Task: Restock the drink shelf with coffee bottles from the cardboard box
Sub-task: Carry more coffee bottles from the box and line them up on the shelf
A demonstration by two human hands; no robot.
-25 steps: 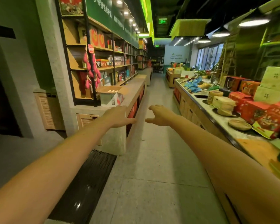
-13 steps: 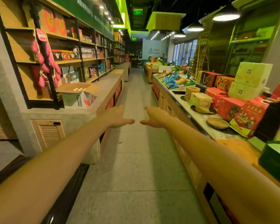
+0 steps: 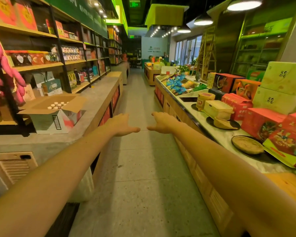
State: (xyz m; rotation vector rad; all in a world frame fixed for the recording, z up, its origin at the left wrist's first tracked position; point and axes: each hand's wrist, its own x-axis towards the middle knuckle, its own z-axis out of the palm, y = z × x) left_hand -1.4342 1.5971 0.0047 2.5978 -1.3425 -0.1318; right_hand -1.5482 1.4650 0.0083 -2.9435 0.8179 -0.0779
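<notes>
An open cardboard box (image 3: 48, 117) sits on the grey counter at the left, flaps spread. Several coffee bottles (image 3: 57, 105) with pale caps stand inside it. Behind and above the box rise wooden shelves (image 3: 39, 66) stocked with jars and packages. Both my arms stretch forward over the aisle. My left hand (image 3: 121, 124) hovers to the right of the box, fingers straight, holding nothing. My right hand (image 3: 162, 123) hangs beside it, thumbs almost meeting, also holding nothing.
The grey counter (image 3: 96, 101) runs along the left under the shelves. A display counter (image 3: 212, 130) on the right carries red gift boxes, plates and snack packs. Pink sweet-potato decorations (image 3: 5, 77) hang at far left. The tiled aisle (image 3: 140, 168) runs ahead between the counters.
The view has advanced down the aisle and turned slightly; the box and left shelves now appear closer and larger. Both hands stay outstretched and empty.
</notes>
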